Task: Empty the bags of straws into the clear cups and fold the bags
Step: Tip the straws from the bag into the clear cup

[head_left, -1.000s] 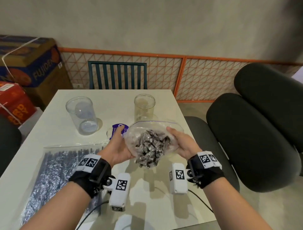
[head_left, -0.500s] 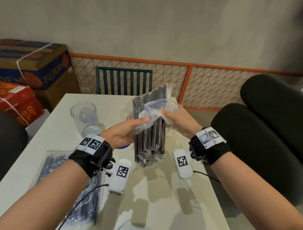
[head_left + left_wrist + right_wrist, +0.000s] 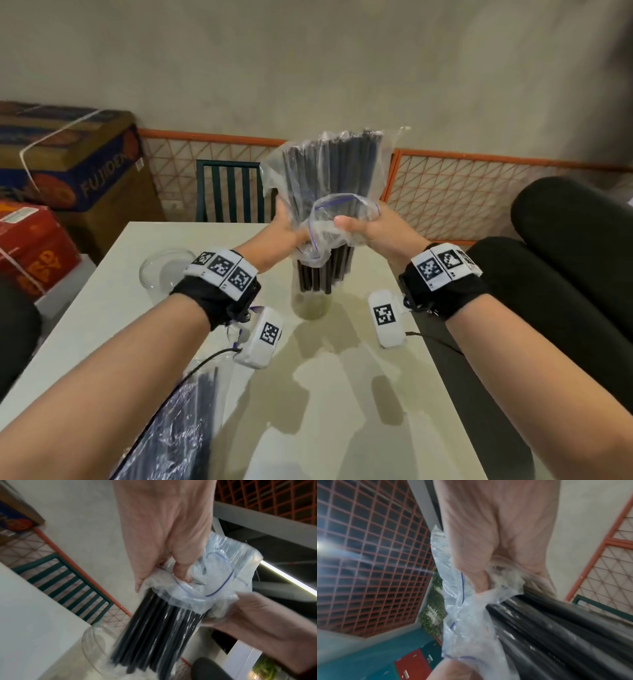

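A clear zip bag (image 3: 329,178) of black straws (image 3: 317,274) is held upright, mouth down, above a clear cup (image 3: 310,305) at mid table. My left hand (image 3: 286,234) and right hand (image 3: 370,233) both grip the bag's bunched mouth. The straws' lower ends stick out of the bag into the cup (image 3: 102,642). In the left wrist view my fingers (image 3: 181,566) pinch the blue-lined bag mouth (image 3: 217,582). A second clear cup (image 3: 164,274) stands to the left. Another bag of straws (image 3: 171,421) lies flat at the table's near left.
The white table (image 3: 342,394) ends close on the right, where black chair cushions (image 3: 565,274) stand. A green chair (image 3: 233,192) and an orange mesh fence (image 3: 462,198) are behind the table. Cardboard boxes (image 3: 51,164) are stacked at the left.
Both hands have lifted the bag, turned it mouth down and carried it forward over the cup. The straws have slid partly out into the cup.
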